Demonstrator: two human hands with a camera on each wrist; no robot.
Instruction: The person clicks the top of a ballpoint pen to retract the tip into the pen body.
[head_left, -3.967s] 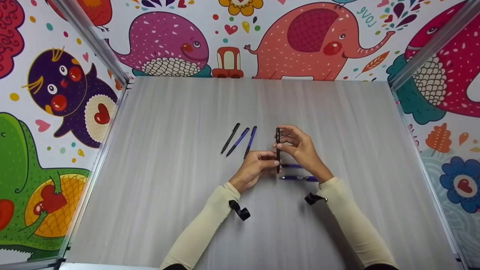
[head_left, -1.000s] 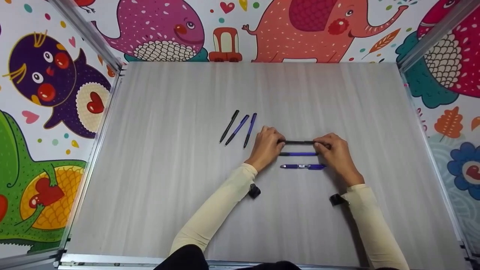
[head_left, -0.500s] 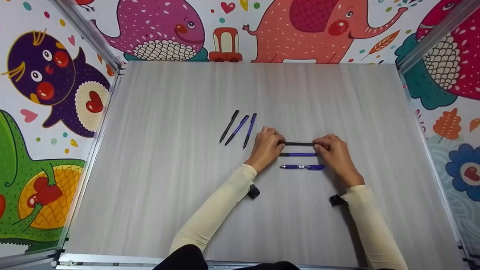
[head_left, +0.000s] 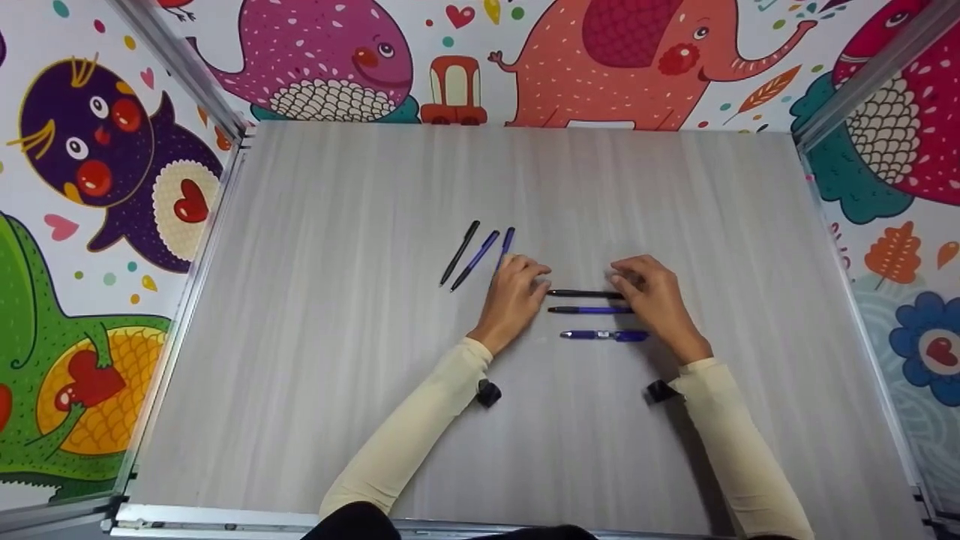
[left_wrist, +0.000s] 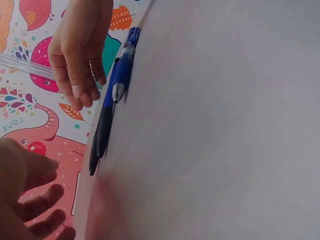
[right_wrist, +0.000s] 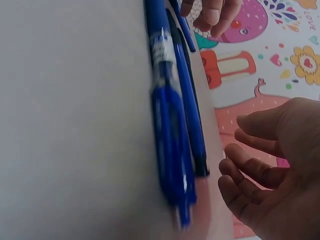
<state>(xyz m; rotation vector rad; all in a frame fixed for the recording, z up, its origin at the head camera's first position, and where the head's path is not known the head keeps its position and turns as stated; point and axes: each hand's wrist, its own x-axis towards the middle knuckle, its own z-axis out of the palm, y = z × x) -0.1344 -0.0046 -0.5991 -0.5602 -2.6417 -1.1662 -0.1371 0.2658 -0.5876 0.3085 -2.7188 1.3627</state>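
Three pens lie crosswise on the table, one below another: a black pen (head_left: 585,294), a blue pen with a dark grip (head_left: 592,310), and a blue pen with a clear section and pale label (head_left: 604,335). My left hand (head_left: 514,296) hovers by the black pen's left end, fingers loosely bent and holding nothing. At its other end is my right hand (head_left: 651,300), which hides that tip; in the right wrist view the fingers (right_wrist: 250,170) are spread apart with nothing between them. The labelled blue pen (left_wrist: 121,75) looks nearest in the left wrist view.
Left of my hands lie three slanted pens: a black pen (head_left: 459,253), a blue pen with a dark grip (head_left: 475,260), and another blue pen (head_left: 507,244) partly covered by the left hand. Cartoon-printed walls and metal rails (head_left: 217,517) border the grey table (head_left: 337,300).
Both hands held the black pen by its ends and laid it above the two blue ones. Now they have let go and drawn slightly left; the black and middle pens sit a bit further left.
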